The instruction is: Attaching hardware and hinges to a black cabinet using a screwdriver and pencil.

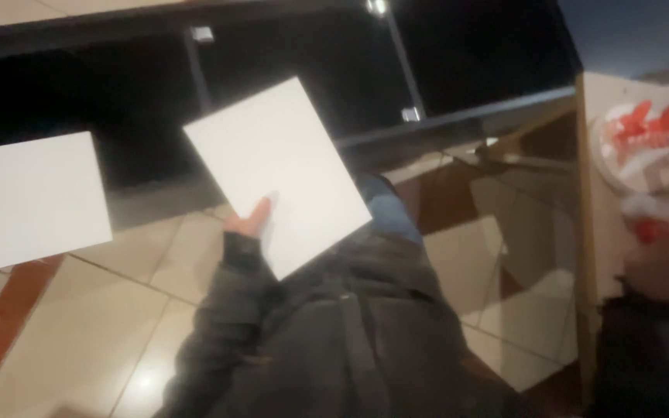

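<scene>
- The left hand (251, 219) holds a white square tile (278, 172) from below; the thumb lies on the tile's face near its lower left edge, and the other fingers are hidden behind the tile, so the hand is clasped on it.
- The tile is tilted, one corner pointing up and away, and it hangs in the air above the floor (110, 310), in front of the person's body.
- A dark jacket sleeve (226, 317) runs from the bottom of the view up to that hand.
- A second white tile (29, 200) lies flat at the left edge of the view, well apart from the held one; its far edge sits against a dark shelf (141, 93), and I cannot tell what carries it.
- The shelf is a dark frame with thin upright posts, crossing the top of the view behind both tiles.
- The floor is laid with pale beige tiles, with a reddish-brown strip at the lower left.
- A blue-clad knee (389, 209) shows just right of the held tile.
- At the right stands a brown cardboard box (586, 255), open, with pale tiles inside it.
- The right hand (663, 267) is a blur at the far right edge beside a white and red package (636, 143); whether its fingers are closed or loose I cannot tell.
</scene>
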